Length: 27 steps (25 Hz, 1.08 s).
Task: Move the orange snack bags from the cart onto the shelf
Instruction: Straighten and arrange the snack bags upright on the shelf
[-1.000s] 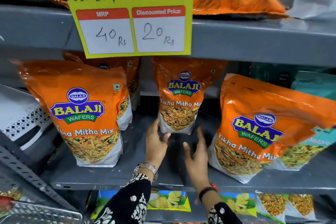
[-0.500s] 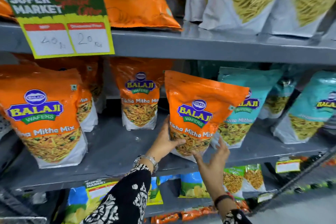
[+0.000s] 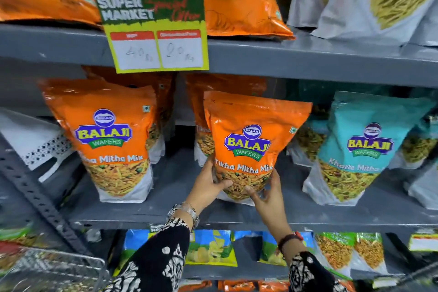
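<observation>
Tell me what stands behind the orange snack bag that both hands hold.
Behind the orange Tikha Mitha Mix snack bag held on the grey metal shelf, another orange bag shows its left edge and top. The front bag covers the rest.

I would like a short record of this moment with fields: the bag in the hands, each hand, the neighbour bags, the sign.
held bag: orange Tikha Mitha Mix bag, upright on the grey middle shelf
left hand: grip on the bag's lower left side
right hand: grip on the bag's lower right corner
left neighbour: another orange bag, standing apart
right neighbour: teal Khatta Mitha bag
sign: price card, 40 and 20
</observation>
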Available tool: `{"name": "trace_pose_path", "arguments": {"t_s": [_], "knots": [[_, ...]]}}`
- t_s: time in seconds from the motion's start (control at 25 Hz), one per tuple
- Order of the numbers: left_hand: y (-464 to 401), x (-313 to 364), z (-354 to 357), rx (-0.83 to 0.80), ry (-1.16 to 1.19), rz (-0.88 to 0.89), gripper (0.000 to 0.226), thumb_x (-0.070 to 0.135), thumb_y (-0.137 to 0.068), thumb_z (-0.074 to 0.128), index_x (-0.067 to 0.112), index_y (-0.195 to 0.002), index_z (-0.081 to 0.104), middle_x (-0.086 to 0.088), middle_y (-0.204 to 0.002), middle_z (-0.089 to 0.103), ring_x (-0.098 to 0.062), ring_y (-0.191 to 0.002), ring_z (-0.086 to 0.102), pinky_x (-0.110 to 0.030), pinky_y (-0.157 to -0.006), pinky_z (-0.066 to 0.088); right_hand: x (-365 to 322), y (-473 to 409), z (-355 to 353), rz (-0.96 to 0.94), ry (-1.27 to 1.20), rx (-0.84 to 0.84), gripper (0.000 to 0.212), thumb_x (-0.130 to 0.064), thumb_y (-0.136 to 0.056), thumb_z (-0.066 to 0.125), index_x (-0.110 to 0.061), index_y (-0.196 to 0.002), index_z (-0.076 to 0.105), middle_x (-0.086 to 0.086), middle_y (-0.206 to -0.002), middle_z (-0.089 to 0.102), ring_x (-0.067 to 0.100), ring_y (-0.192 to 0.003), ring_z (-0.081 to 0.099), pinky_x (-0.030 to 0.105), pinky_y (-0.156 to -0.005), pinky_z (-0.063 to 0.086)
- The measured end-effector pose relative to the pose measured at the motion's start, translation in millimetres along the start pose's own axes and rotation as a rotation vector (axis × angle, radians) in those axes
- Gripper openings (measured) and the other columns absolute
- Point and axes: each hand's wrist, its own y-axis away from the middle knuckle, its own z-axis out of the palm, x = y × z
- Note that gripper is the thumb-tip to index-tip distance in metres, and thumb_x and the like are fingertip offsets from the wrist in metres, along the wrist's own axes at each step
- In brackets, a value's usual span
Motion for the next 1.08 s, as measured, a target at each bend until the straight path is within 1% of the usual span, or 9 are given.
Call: {"name": "trace_pose_path", "arguments": {"t_s": [0.08, 0.2, 0.36, 0.52, 0.6, 0.68, 0.76, 0.88, 1.08], "knots": [[4.5, -5.5, -20.6, 0.090, -0.017, 0.020, 0.066, 0.002, -0.073, 0.068, 0.026, -0.123, 0.033, 0.006, -0.117, 0.048, -0.009, -0.109, 0.048, -0.010, -0.081, 0.046, -2.4, -5.7, 18.7, 0.005, -0.015, -0.091, 0.067, -0.012, -0.074, 0.070, -0.033, -0.123, 0.029, -0.005, -0.127, 0.041, 0.020, -0.124, 0.040, 0.055, -0.102, 0.040], [7.1, -12.7, -38.7, 0.161, -0.056, 0.022, 0.069, 0.007, -0.071, 0.071, 0.023, -0.127, 0.033, 0.004, -0.120, 0.049, -0.011, -0.111, 0.048, -0.022, -0.087, 0.043, -4.4, -10.3, 35.0, 0.016, -0.017, -0.167, 0.067, -0.020, -0.074, 0.071, -0.041, -0.120, 0.027, -0.002, -0.129, 0.040, 0.016, -0.123, 0.042, 0.047, -0.102, 0.041], [4.3, -17.9, -43.5, 0.116, -0.084, 0.003, 0.079, 0.008, -0.067, 0.074, 0.024, -0.130, 0.029, 0.007, -0.122, 0.044, -0.009, -0.114, 0.043, -0.029, -0.094, 0.037, -2.2, -13.7, 33.4, 0.056, -0.003, -0.190, 0.077, -0.047, -0.064, 0.071, -0.039, -0.126, 0.025, -0.011, -0.130, 0.038, -0.018, -0.114, 0.037, 0.016, -0.088, 0.038], [5.3, -26.0, -40.2, 0.087, -0.173, -0.037, 0.077, 0.011, -0.069, 0.074, 0.020, -0.131, 0.028, 0.009, -0.118, 0.044, -0.008, -0.111, 0.043, -0.021, -0.088, 0.036, 3.4, -15.2, 26.5, 0.086, 0.034, -0.290, 0.072, -0.033, -0.067, 0.073, -0.049, -0.118, 0.023, -0.029, -0.119, 0.040, -0.032, -0.100, 0.036, -0.007, -0.072, 0.036], [6.9, -27.9, -40.5, 0.100, -0.213, -0.042, 0.074, 0.012, -0.070, 0.073, 0.019, -0.130, 0.030, 0.009, -0.117, 0.045, -0.009, -0.111, 0.043, -0.024, -0.089, 0.035, 3.4, -13.7, 25.9, 0.104, 0.045, -0.297, 0.070, -0.029, -0.070, 0.071, -0.043, -0.121, 0.025, -0.026, -0.116, 0.043, -0.025, -0.100, 0.042, -0.001, -0.080, 0.036], [9.0, -27.8, -41.4, 0.106, -0.248, -0.042, 0.074, 0.013, -0.070, 0.073, 0.019, -0.130, 0.031, 0.008, -0.118, 0.046, -0.008, -0.110, 0.042, -0.026, -0.091, 0.034, 3.5, -11.8, 24.9, 0.125, 0.023, -0.292, 0.072, -0.026, -0.072, 0.071, -0.032, -0.128, 0.025, -0.016, -0.120, 0.045, -0.010, -0.104, 0.044, 0.019, -0.092, 0.038], [12.8, -27.1, -41.4, 0.108, -0.271, -0.046, 0.072, 0.015, -0.069, 0.074, 0.019, -0.129, 0.033, 0.005, -0.122, 0.049, -0.007, -0.108, 0.043, -0.026, -0.092, 0.034, 1.4, -8.6, 24.4, 0.122, 0.019, -0.295, 0.072, -0.023, -0.073, 0.071, -0.030, -0.128, 0.025, -0.011, -0.121, 0.044, 0.000, -0.108, 0.043, 0.029, -0.094, 0.038], [16.6, -27.2, -41.2, 0.113, -0.289, -0.051, 0.072, 0.017, -0.070, 0.073, 0.020, -0.129, 0.033, -0.001, -0.129, 0.051, -0.011, -0.113, 0.045, -0.027, -0.092, 0.034, -0.6, -5.8, 23.0, 0.131, 0.034, -0.303, 0.070, -0.022, -0.073, 0.071, -0.036, -0.123, 0.024, -0.010, -0.121, 0.044, 0.004, -0.112, 0.042, 0.029, -0.095, 0.037], [16.3, -27.9, -41.3, 0.094, -0.288, -0.065, 0.077, 0.019, -0.069, 0.074, 0.022, -0.130, 0.028, -0.002, -0.132, 0.048, -0.007, -0.110, 0.040, -0.028, -0.094, 0.033, -3.3, -7.7, 18.6, 0.149, 0.071, -0.361, 0.077, -0.029, -0.069, 0.074, -0.039, -0.124, 0.020, -0.025, -0.116, 0.042, -0.013, -0.103, 0.042, 0.022, -0.092, 0.034]]}}
